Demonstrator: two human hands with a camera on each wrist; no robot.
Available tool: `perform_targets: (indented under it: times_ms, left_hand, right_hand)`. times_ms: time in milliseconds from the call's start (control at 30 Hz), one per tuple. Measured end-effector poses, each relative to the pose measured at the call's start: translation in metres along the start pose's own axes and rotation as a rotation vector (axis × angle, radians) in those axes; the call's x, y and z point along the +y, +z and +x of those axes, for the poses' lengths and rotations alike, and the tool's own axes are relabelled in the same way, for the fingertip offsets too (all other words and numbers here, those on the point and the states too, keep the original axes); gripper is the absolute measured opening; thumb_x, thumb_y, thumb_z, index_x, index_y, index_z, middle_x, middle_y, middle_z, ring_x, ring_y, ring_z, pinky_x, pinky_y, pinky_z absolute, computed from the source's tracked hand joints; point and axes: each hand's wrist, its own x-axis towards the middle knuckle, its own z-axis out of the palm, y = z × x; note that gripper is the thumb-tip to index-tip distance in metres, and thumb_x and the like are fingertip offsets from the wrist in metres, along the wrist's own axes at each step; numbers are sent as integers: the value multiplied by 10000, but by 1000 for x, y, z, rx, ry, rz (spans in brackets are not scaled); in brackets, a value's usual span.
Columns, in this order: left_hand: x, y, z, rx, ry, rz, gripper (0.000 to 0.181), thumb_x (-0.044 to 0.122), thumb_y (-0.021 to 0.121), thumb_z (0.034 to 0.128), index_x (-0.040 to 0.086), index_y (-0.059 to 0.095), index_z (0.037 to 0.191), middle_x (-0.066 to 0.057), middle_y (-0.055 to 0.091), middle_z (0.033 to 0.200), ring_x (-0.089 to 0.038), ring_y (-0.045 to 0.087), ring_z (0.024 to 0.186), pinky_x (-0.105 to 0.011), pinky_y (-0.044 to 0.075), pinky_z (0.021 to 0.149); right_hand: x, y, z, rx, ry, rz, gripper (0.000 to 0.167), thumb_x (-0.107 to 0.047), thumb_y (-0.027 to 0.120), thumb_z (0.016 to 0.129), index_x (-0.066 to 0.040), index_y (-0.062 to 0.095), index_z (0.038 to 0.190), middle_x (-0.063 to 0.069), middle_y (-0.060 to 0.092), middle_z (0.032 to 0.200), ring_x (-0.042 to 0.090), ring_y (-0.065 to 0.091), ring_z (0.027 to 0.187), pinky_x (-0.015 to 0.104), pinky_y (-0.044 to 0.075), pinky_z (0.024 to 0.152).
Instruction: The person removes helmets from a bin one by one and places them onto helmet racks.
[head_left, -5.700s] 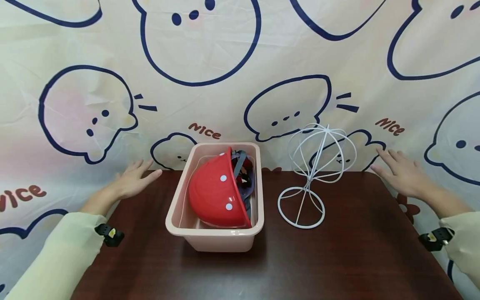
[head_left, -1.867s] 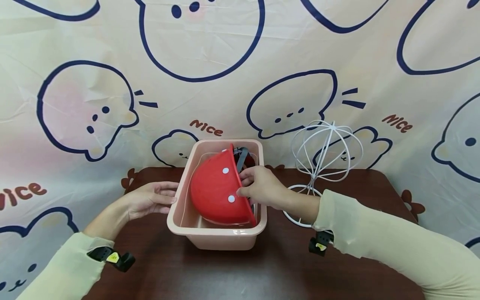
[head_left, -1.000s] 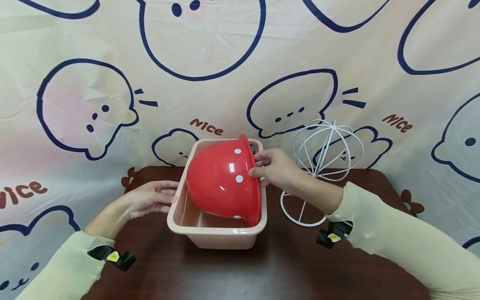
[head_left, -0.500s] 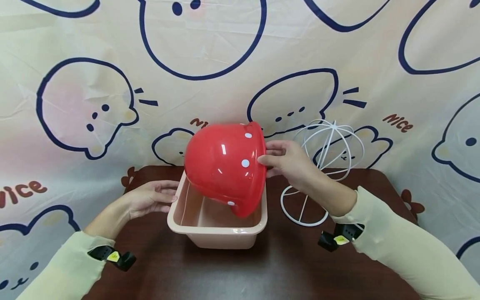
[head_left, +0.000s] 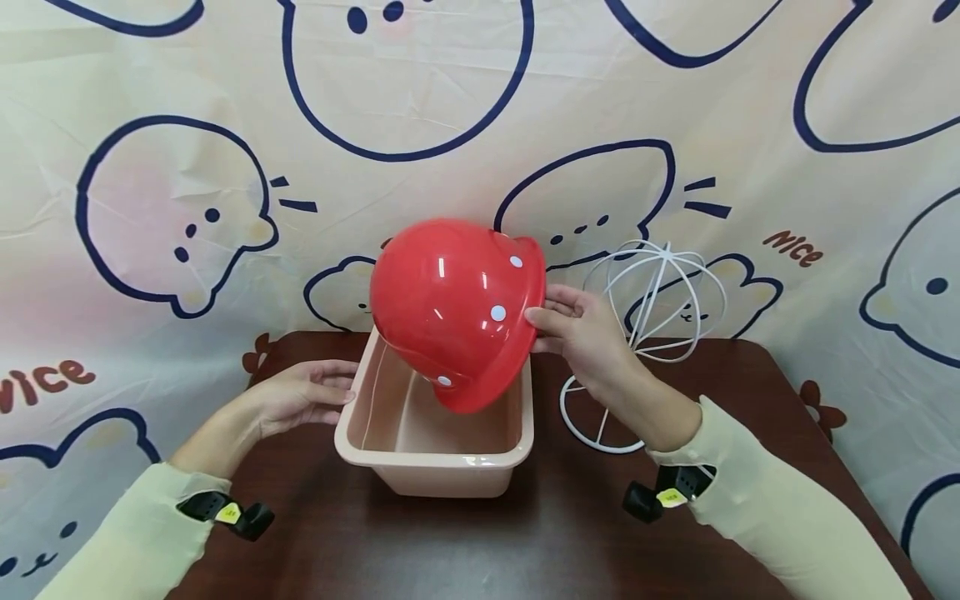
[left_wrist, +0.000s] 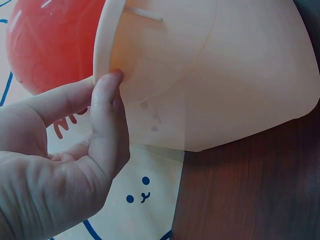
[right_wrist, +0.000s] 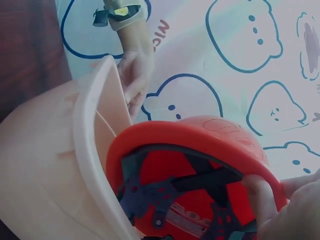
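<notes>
A red hard hat with white dots is tilted above the pink plastic bin. My right hand pinches the brim, thumb outside and fingers inside. Dark suspension straps show within the hat in the right wrist view. My left hand holds the left rim of the bin; in the left wrist view, digits of this hand lie on both sides of the rim. The bin's inside shows bare walls below the hat, though the hat hides its back part.
A white wire stand with a round cage top and ring base stands right of the bin, partly behind my right hand. The brown table reaches back to a cartoon-printed cloth.
The right hand came in from the right, took the hard hat by its brim, and lifted it up out of the bin, tilting its crown upward. The left hand moved onto the bin's rim.
</notes>
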Motion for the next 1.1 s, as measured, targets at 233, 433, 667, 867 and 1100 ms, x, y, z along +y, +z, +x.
perform_targets:
  times_ms: [233, 433, 667, 867, 1100]
  left_hand:
    - [-5, -1, 0, 6, 33, 52, 725, 153, 654, 991, -52, 255, 1561, -269, 520, 1453, -259, 680, 1136, -464, 574, 935]
    - [-2, -3, -7, 104, 119, 90, 649, 213, 604, 1031, -64, 310, 1539, -162, 616, 1342, -187, 701, 1080, -370, 581, 929]
    - [21, 7, -22, 226, 211, -35, 652, 226, 571, 1053, -79, 267, 1542, 80, 653, 1160, -80, 689, 1037, -281, 580, 904]
    - [33, 37, -27, 258, 198, -153, 727, 256, 594, 1040, -20, 201, 1586, -138, 534, 1384, -144, 680, 1124, -333, 564, 941]
    - [37, 70, -23, 274, 200, -351, 518, 245, 630, 1022, 99, 437, 1480, -20, 635, 1326, -151, 695, 1120, -383, 506, 1016]
  right_hand:
    - [10, 2, -4, 16, -5, 85, 502, -143, 683, 983, -88, 532, 1458, 131, 660, 1308, 241, 736, 1019, 331, 594, 873]
    - [14, 3, -6, 4, -44, 149, 483, -126, 662, 995, -65, 530, 1456, 139, 663, 1290, 203, 738, 972, 312, 597, 864]
    - [16, 7, -5, 5, -81, 241, 474, -66, 614, 1010, -42, 506, 1471, 164, 626, 1317, 179, 733, 956, 300, 597, 857]
    - [20, 11, -4, 9, -138, 343, 454, -24, 578, 1018, -9, 492, 1464, 141, 614, 1265, 171, 733, 932, 293, 599, 850]
    - [25, 21, -2, 15, -173, 473, 412, 34, 514, 1022, 59, 470, 1430, 68, 639, 1074, 140, 713, 801, 265, 615, 771]
